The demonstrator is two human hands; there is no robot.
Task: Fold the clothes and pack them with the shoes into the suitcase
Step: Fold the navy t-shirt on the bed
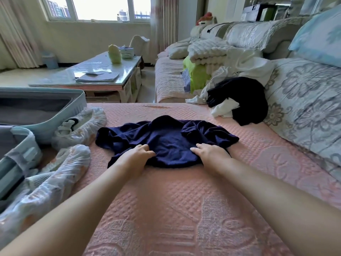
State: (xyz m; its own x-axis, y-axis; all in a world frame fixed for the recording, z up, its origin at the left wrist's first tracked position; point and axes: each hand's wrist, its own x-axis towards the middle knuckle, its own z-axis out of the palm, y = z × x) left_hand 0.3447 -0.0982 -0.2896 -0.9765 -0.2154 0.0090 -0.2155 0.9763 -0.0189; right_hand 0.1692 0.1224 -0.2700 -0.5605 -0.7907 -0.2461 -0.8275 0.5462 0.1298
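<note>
Pink quilted sofa cover [175, 209] fills the foreground, with both bare forearms reaching out over it. Well beyond them, in the middle of this cover, lies the navy garment [166, 137], spread wide but rumpled, its sleeves or corners bunched at either end.

Left of the navy garment stands the open suitcase [44, 126], pale blue with a grey lining; nothing folded shows inside it yet. Right of the garment and farther back, a pile of dark and white clothes [239, 100] leans against the sofa back, not yet folded. Between garment and suitcase lie the shoes in thin translucent wraps: one white shoe [77, 126] just beside the case, another wrapped bundle [60, 172] nearer the camera.

At the garment's near edge sit the left hand [136, 156] and the right hand [210, 154], somewhat apart. Their fingers [145, 149] are curled into the cloth, gathering the hem into small folds; the thumbs are hidden.

I judge the garment light, limp knit: it will sag and crease wherever it is lifted and will not hold a fold by itself. It seems best taken at the hem corners or shoulders, pulled flat on the cover, then folded. The wrapped shoes look slippery and are better held around the body of the shoe.
</note>
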